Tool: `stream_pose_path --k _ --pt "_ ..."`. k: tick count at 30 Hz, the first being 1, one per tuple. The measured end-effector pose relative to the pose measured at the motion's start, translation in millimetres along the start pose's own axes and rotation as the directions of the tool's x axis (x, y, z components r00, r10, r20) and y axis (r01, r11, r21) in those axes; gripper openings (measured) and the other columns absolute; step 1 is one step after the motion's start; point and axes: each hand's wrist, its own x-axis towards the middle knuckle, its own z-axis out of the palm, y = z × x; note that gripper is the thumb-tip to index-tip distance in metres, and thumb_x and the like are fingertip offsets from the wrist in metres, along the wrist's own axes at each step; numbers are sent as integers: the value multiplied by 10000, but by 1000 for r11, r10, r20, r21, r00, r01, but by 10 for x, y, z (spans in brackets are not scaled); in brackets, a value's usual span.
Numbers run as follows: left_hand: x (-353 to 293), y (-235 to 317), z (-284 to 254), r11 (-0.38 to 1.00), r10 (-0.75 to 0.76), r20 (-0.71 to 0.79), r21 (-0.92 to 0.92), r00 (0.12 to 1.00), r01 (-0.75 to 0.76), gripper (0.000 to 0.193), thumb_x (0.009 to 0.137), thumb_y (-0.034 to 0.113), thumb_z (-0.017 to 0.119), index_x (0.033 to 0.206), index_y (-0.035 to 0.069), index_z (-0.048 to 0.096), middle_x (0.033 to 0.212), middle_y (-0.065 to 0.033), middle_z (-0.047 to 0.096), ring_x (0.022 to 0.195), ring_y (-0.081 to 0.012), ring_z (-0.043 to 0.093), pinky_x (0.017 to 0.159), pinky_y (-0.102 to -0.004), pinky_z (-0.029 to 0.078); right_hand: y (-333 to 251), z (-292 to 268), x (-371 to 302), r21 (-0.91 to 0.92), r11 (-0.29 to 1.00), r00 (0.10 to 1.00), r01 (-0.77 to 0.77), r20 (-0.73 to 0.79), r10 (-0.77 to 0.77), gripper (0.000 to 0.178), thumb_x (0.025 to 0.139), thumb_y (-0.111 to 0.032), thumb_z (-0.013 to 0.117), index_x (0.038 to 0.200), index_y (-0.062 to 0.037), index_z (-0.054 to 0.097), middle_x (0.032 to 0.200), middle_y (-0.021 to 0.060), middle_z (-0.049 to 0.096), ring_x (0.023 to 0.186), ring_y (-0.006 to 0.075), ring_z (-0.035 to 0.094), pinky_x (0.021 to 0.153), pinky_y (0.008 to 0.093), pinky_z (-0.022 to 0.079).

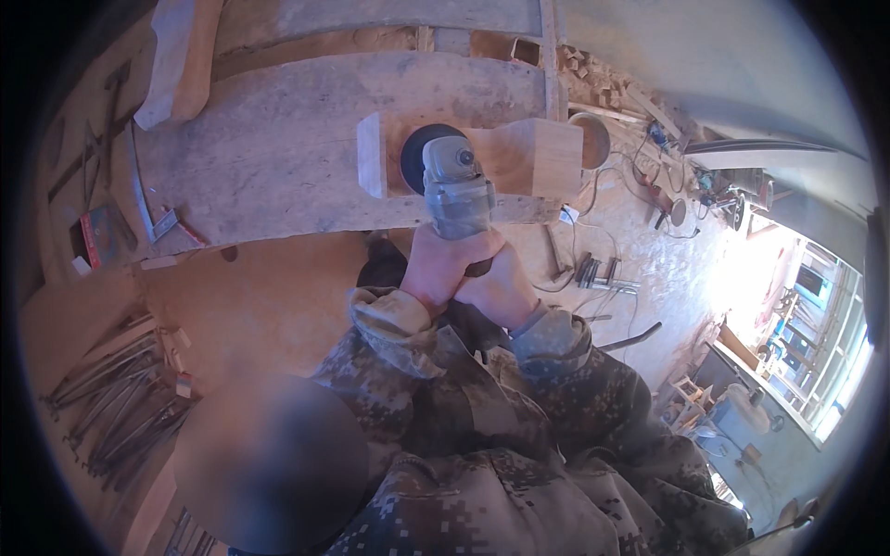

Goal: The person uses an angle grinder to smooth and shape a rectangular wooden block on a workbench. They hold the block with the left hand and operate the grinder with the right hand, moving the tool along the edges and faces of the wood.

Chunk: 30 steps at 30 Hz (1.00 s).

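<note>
An angle grinder point(459, 204) with a dark round disc point(413, 159) is held in front of me over the workbench point(278, 139). My left hand point(436, 267) is closed around its body, and my right hand point(502, 285) wraps the rear end close beside it. Under the disc lies a shaped wooden block point(554, 156), with curved sides and pale square ends. The disc is over the block's left part; the grinder head hides whether they touch.
On the bench's left lie a carpenter's square point(146, 190) and another shaped wooden piece point(181, 65). Many clamps point(120, 398) stand at the lower left. Cords and power tools point(660, 199) are on the floor to the right, with wood offcuts point(593, 79) beyond.
</note>
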Motion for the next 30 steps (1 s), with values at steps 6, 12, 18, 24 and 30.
stream_pose_path --k 6,12,18,24,30 --pt "-15 89 21 1000 1 -10 9 1000 -1 182 861 127 829 999 49 740 918 -26 732 799 -122 682 743 -310 548 64 -29 41 -20 999 1000 25 3 -25 392 739 -31 857 1099 15 711 1053 56 742 1004 132 693 871 326 567" --pt "-4 108 18 999 0 -17 32 1000 0 183 859 133 828 996 50 740 922 -23 730 805 -121 679 747 -313 545 -62 28 57 -46 998 999 -46 -28 45 590 689 -42 808 1239 8 601 1059 79 707 1003 171 684 875 345 568" --pt "30 135 53 1000 -15 7 -4 1000 15 217 836 132 832 1002 28 739 934 -27 730 806 -117 666 740 -323 538 -50 -49 58 -6 999 999 -37 16 37 557 691 -34 803 1211 8 606 1089 86 704 1037 175 679 895 346 563" --pt "48 221 22 999 16 5 49 1000 -16 204 853 138 831 1006 52 726 923 -22 722 817 -121 677 749 -314 542 -112 0 140 -62 997 999 -38 -7 38 549 707 -56 824 1209 14 612 1074 83 709 1013 172 686 875 342 569" --pt "112 115 58 1000 -16 6 12 1000 16 229 842 142 832 1014 28 732 943 -33 730 806 -122 672 738 -326 545 -58 -67 106 -22 999 999 -41 -32 40 479 704 -44 815 1151 23 658 1050 85 722 999 162 695 854 330 572"
